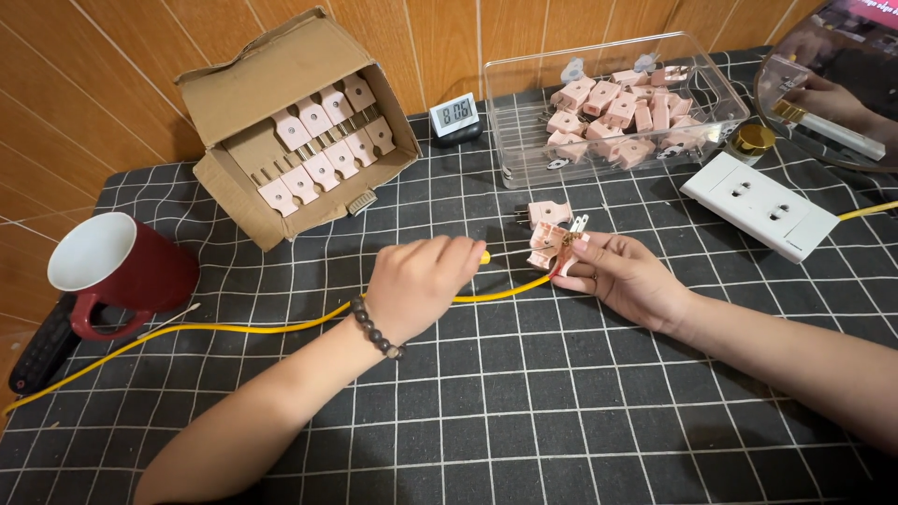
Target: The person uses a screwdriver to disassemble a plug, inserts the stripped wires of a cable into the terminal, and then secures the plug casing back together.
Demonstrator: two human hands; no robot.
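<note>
- Pink plastic plug (550,245), opened up with its metal prongs showing, sits pinched between the fingertips of my right hand (625,278), just above the counter (524,393) near its middle.
- Left hand (418,283): closed in a loose fist over a tool whose yellow tip (485,256) pokes out toward the plug; I cannot tell what kind of tool it is.
- Yellow cable (234,329): runs from the left edge of the counter, passes under my left hand and reaches the plug.
- Second pink plug (548,213): lies on the cloth just behind the held one, apart from both hands.
- Cardboard box (295,122): tipped on its side at the back left, flap open, holding two rows of pink plugs packed side by side.
- Clear plastic tub (617,103): at the back right, holding a loose heap of pink plugs crowded toward its right half; the left half shows bare bottom.
- Red mug (117,266): lying tilted at the left edge, white inside, nothing visible in it.
- White socket strip (760,206): to the right of the tub, with a yellow lead leaving its far end.
- Small digital clock (455,116): stands between box and tub against the wooden wall.
- Counter covering: dark cloth with a white grid.
</note>
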